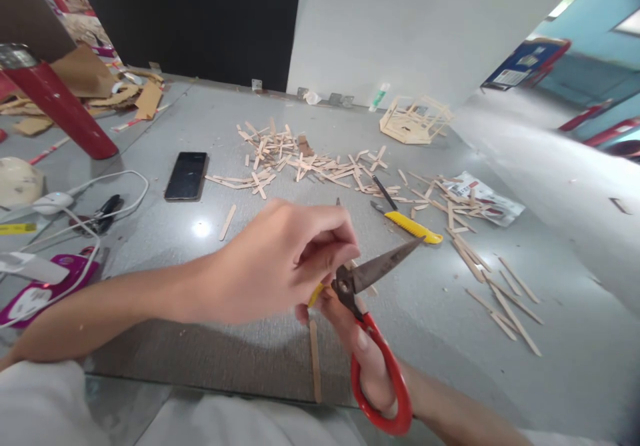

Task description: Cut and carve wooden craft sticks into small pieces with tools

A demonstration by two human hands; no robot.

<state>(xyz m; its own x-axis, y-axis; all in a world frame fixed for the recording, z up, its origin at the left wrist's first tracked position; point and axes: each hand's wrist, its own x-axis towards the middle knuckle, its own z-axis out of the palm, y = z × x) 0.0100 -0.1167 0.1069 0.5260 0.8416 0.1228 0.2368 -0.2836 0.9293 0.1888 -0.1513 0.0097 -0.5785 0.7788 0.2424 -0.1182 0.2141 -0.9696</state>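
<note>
Thumb through the red loop, my right hand (pixel 367 353) grips a pair of scissors (pixel 383 381); one dark blade points to the upper right. Close against the scissors' pivot is my left hand (pixel 300 253), its fingers curled in a pinch. What that pinch holds is hidden by the fingers. A small yellow piece (pixel 315 295) shows between the two hands, its kind unclear. Below them a flat wooden craft stick (pixel 315 363) reaches toward the table's front edge. Past the blade tip lies a yellow utility knife (pixel 413 226).
A pile of craft sticks (pixel 315 164) spreads across the table (pixel 250 353). At back right stands a stick-built frame (pixel 407 126), near a glue stick (pixel 380 97). More sticks and a plastic packet (pixel 503 203) lie right. Leftward are a phone (pixel 186 176), red flask (pixel 65 109) and white cables (pixel 143 179).
</note>
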